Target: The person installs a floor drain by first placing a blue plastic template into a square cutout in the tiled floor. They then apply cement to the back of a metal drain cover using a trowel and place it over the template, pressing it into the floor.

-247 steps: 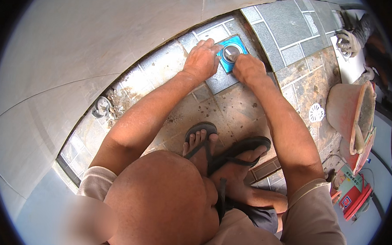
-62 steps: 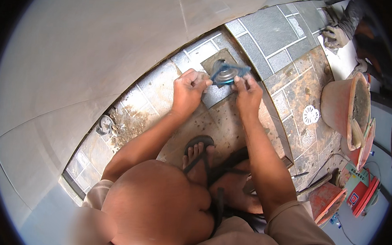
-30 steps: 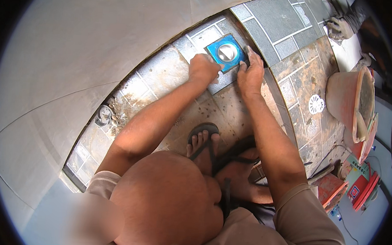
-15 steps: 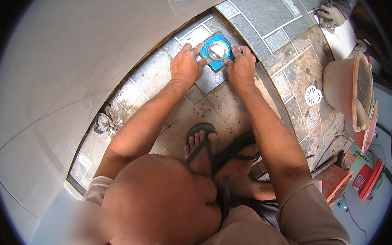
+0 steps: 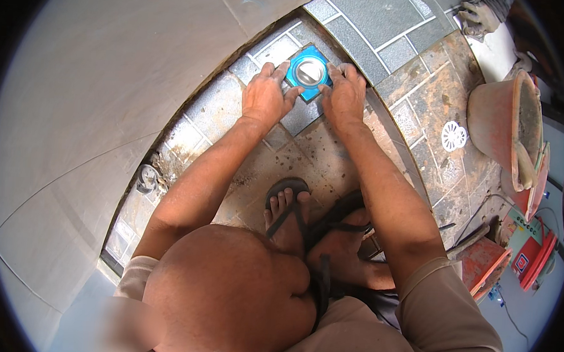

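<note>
A square floor drain cover [image 5: 297,82] with a blue face and a shiny round metal middle lies on the grey tiles at the far end of the narrow floor strip. Its corners point up, down, left and right in the view. My left hand [image 5: 264,96] grips its left side, fingers at the far edge and thumb at the near edge. From the right, my right hand [image 5: 344,98] holds it the same way, with the thumb near its lower right edge. What lies beneath the cover is hidden.
A grey wall [image 5: 109,93] rises along the left, with a round pipe opening [image 5: 148,178] at its foot. Right of a raised tile edge lies a white round grate [image 5: 453,136] on dirty tiles. Beyond stand a mortar-stained bucket [image 5: 495,119] and a red container [image 5: 483,263]. A gloved hand [image 5: 479,20] shows at top right.
The view has shifted slightly. Both hands keep their grip on the drain cover, which shows no clear movement against the tiles.
</note>
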Demonstrator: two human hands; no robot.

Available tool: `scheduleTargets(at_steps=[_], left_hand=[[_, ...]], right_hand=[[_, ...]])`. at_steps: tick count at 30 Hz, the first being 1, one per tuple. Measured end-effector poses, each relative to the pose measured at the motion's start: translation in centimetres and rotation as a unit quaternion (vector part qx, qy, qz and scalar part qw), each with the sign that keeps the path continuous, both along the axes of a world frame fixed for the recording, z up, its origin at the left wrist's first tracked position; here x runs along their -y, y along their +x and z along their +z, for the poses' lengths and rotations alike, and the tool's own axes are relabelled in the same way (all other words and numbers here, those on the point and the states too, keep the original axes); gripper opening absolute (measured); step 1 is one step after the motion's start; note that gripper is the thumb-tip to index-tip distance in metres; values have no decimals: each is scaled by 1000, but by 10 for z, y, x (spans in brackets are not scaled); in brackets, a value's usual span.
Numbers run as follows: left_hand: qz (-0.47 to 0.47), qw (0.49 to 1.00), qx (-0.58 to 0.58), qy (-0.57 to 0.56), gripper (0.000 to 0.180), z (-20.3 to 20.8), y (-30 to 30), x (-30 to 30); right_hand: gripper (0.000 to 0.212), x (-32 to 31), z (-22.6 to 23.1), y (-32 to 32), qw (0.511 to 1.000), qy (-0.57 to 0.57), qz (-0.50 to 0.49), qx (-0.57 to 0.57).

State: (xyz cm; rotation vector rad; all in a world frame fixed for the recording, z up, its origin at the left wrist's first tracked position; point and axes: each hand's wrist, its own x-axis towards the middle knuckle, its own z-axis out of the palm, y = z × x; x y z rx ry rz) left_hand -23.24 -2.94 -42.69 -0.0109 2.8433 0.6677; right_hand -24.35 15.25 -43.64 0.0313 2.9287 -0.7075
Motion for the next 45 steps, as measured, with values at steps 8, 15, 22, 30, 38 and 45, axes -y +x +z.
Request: scheduleTargets(at_steps=[8,15,22,30,38,45], left_hand=[[4,1000,-13,-1,69,-3,2,-1],[0,997,-79,18,67,-15,7,4],[-5,994,-105,13,66,-24,8,6],[-3,998,-65,-1,67,-18,6,3],[-20,998,-47,23,69,-10,10,8],[-11,998,-58,35,53,-10,11,8]], right_hand=[[52,0,-4,0,1000,5,8,-22],[53,-1,-15,-1,999,7,-2,-45],[53,2,-5,-1,1000,4,-3,-28],[49,2,-4,-2,999,23,10,-35],[39,0,-5,-2,996,0,32,-84],[36,7,12,-20,994,-26,24,103]])
